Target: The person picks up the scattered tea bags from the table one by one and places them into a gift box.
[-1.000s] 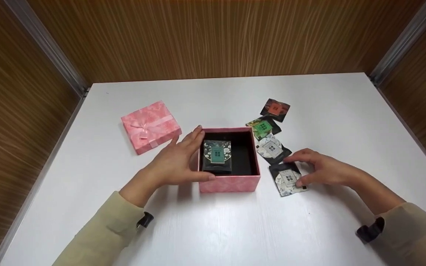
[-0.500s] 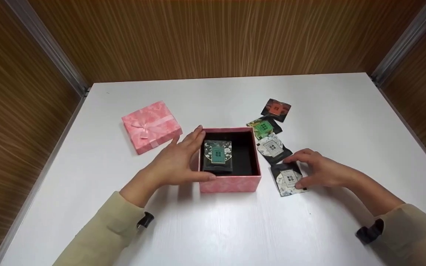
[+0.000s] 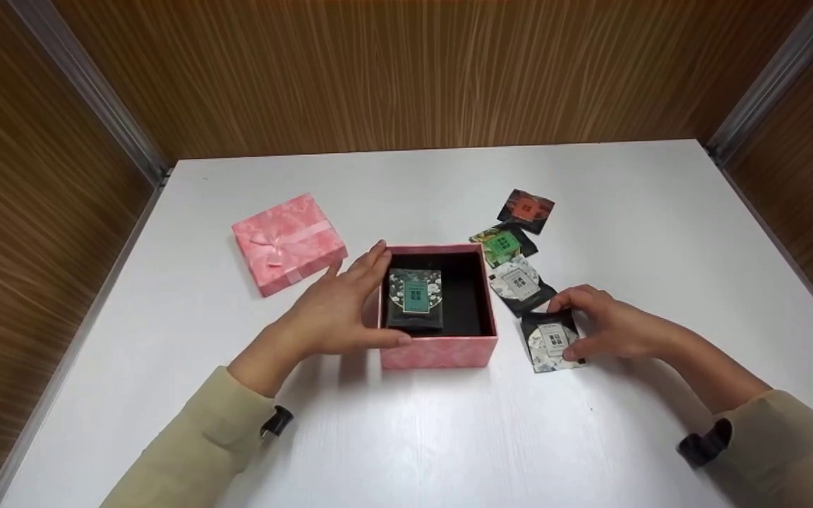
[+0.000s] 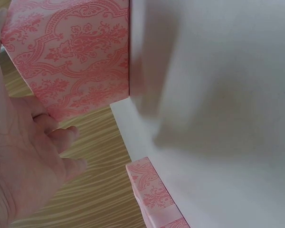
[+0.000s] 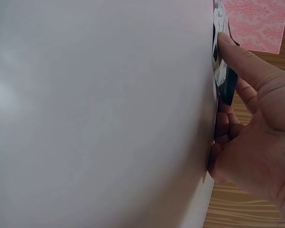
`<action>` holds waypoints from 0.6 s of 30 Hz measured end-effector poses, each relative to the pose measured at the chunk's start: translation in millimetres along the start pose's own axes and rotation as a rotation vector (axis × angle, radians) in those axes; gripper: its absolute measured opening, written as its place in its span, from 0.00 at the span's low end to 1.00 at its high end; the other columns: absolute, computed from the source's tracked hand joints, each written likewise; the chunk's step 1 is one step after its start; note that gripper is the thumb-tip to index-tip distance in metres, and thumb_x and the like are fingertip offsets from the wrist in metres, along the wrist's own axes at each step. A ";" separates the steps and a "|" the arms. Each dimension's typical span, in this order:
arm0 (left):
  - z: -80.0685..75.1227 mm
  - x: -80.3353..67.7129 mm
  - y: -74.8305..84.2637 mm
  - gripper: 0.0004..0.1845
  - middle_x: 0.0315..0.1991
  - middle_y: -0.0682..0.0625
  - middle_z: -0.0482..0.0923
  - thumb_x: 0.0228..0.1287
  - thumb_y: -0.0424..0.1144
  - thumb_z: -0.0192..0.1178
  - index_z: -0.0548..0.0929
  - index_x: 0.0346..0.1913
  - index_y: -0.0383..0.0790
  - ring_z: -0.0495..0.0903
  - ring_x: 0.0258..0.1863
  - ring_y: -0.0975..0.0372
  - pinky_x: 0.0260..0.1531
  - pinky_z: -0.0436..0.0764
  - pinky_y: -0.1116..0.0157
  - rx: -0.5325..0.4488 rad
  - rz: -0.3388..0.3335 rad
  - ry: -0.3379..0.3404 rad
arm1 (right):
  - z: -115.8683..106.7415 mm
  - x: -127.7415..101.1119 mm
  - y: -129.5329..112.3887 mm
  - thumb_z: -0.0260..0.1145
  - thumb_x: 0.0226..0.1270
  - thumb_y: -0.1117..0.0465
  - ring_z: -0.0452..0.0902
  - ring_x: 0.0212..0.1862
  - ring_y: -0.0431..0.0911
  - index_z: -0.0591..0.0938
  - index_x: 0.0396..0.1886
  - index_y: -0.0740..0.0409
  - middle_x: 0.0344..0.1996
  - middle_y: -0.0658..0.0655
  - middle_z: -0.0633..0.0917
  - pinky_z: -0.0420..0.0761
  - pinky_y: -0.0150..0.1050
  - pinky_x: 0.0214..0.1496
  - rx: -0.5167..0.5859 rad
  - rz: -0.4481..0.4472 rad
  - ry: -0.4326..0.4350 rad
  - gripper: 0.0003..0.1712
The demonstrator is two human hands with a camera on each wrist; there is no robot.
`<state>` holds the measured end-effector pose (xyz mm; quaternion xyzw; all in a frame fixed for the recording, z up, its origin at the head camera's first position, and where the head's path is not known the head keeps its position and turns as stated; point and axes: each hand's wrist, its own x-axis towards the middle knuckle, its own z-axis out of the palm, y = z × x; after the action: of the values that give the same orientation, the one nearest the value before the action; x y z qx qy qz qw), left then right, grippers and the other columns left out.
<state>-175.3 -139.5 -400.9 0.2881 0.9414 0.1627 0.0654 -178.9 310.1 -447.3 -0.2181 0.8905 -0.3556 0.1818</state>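
Note:
An open pink gift box (image 3: 439, 353) with a dark inside stands mid-table in the head view. A dark sachet with a green label (image 3: 416, 300) lies in its left part. My left hand (image 3: 332, 310) holds the box at its left side, thumb at the front edge and fingers near the back left corner. In the left wrist view the box's patterned wall (image 4: 76, 52) lies against the fingers. My right hand (image 3: 618, 326) pinches a black-and-white sachet (image 3: 551, 346) by its right side, thumb on its face. The sachet's far edge bends up.
A pink lid with a bow (image 3: 290, 243) lies left of the box. Right of the box several sachets form a loose row: white-labelled (image 3: 518, 283), green (image 3: 503, 243) and red (image 3: 526, 208). Wood-grain panels (image 3: 406, 77) border the white table.
My right fingertips have drawn in a little toward the thumb, and the pinched sachet has buckled and shifted slightly. My left hand and the box stay in place.

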 end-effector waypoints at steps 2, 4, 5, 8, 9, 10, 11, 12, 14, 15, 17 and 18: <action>-0.1 -0.3 0.1 0.71 0.88 0.49 0.39 0.54 0.86 0.56 0.46 0.87 0.40 0.44 0.85 0.61 0.83 0.42 0.47 -0.003 0.001 0.002 | 0.0 0.4 0.1 0.86 0.54 0.59 0.65 0.66 0.56 0.80 0.57 0.51 0.61 0.57 0.76 0.61 0.56 0.71 0.007 0.009 0.001 0.33; -0.2 -0.8 0.3 0.71 0.88 0.50 0.39 0.54 0.86 0.56 0.46 0.87 0.40 0.43 0.85 0.62 0.83 0.42 0.48 -0.004 -0.001 0.001 | 0.3 0.4 0.4 0.86 0.53 0.59 0.66 0.66 0.55 0.79 0.57 0.51 0.60 0.57 0.76 0.62 0.53 0.71 0.015 0.020 0.000 0.33; -0.3 -1.0 0.5 0.71 0.88 0.50 0.39 0.54 0.86 0.56 0.46 0.87 0.40 0.43 0.85 0.62 0.83 0.41 0.48 -0.006 -0.002 0.001 | 0.4 0.2 0.5 0.86 0.53 0.59 0.66 0.66 0.54 0.79 0.57 0.51 0.60 0.56 0.76 0.62 0.51 0.71 0.019 0.026 -0.001 0.33; 0.2 -1.3 0.3 0.72 0.88 0.50 0.39 0.53 0.87 0.56 0.45 0.87 0.40 0.43 0.85 0.62 0.83 0.43 0.47 -0.007 -0.001 0.003 | -0.4 -0.5 0.6 0.86 0.54 0.59 0.66 0.65 0.54 0.78 0.57 0.51 0.60 0.56 0.77 0.63 0.45 0.70 0.028 0.031 -0.006 0.34; 0.1 -1.4 0.4 0.72 0.88 0.50 0.38 0.53 0.87 0.55 0.45 0.87 0.40 0.43 0.85 0.62 0.83 0.43 0.47 -0.008 -0.003 0.002 | -0.7 -0.5 0.4 0.86 0.54 0.59 0.67 0.65 0.54 0.78 0.58 0.51 0.60 0.56 0.77 0.63 0.43 0.69 0.033 0.033 -0.007 0.34; 0.3 -1.4 0.2 0.72 0.88 0.51 0.38 0.52 0.88 0.55 0.45 0.87 0.41 0.43 0.85 0.62 0.83 0.43 0.47 -0.010 -0.003 0.003 | -1.2 -0.5 0.4 0.86 0.55 0.59 0.67 0.65 0.53 0.78 0.58 0.51 0.60 0.56 0.77 0.63 0.41 0.69 0.036 0.035 -0.009 0.34; 0.6 -1.2 0.1 0.73 0.88 0.51 0.38 0.52 0.88 0.55 0.45 0.87 0.41 0.43 0.85 0.62 0.83 0.43 0.47 -0.011 -0.004 0.003 | -1.6 -0.5 0.4 0.86 0.55 0.59 0.67 0.65 0.53 0.78 0.58 0.51 0.60 0.56 0.77 0.62 0.38 0.68 0.042 0.034 -0.012 0.34; 0.8 -1.1 0.0 0.73 0.88 0.51 0.38 0.52 0.88 0.54 0.45 0.87 0.41 0.43 0.85 0.62 0.83 0.43 0.47 -0.012 -0.006 0.003 | -2.0 -0.4 0.4 0.86 0.55 0.59 0.67 0.65 0.53 0.78 0.59 0.51 0.60 0.56 0.78 0.62 0.36 0.68 0.049 0.033 -0.014 0.34; 0.8 -0.9 -0.1 0.73 0.88 0.51 0.38 0.52 0.89 0.54 0.45 0.87 0.41 0.43 0.85 0.62 0.83 0.43 0.47 -0.009 -0.010 0.000 | -2.7 -0.1 0.4 0.85 0.56 0.60 0.68 0.65 0.53 0.78 0.59 0.51 0.60 0.56 0.78 0.62 0.32 0.68 0.055 0.033 -0.016 0.34; 0.8 -0.8 -0.2 0.73 0.88 0.52 0.37 0.51 0.89 0.54 0.45 0.87 0.42 0.43 0.85 0.62 0.83 0.43 0.47 -0.010 -0.012 -0.001 | -3.1 -0.1 0.5 0.85 0.56 0.60 0.68 0.65 0.52 0.78 0.59 0.51 0.61 0.56 0.78 0.61 0.31 0.67 0.059 0.035 -0.015 0.34; 0.8 -0.2 -0.2 0.73 0.88 0.52 0.38 0.51 0.89 0.53 0.45 0.87 0.42 0.43 0.85 0.62 0.83 0.44 0.47 -0.008 -0.014 -0.003 | -3.9 -0.5 0.4 0.84 0.57 0.62 0.68 0.66 0.52 0.78 0.60 0.50 0.62 0.56 0.78 0.60 0.29 0.67 0.067 0.037 -0.015 0.33; 0.5 0.1 0.0 0.73 0.88 0.52 0.38 0.51 0.89 0.53 0.45 0.87 0.42 0.43 0.85 0.61 0.83 0.44 0.47 -0.007 -0.015 -0.003 | -4.4 -0.9 0.2 0.84 0.58 0.62 0.68 0.66 0.52 0.78 0.61 0.50 0.62 0.55 0.78 0.60 0.28 0.67 0.066 0.042 -0.013 0.33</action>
<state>-175.3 -139.4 -401.3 0.2809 0.9430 0.1649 0.0691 -180.3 313.1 -444.3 -0.1957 0.8815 -0.3793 0.2021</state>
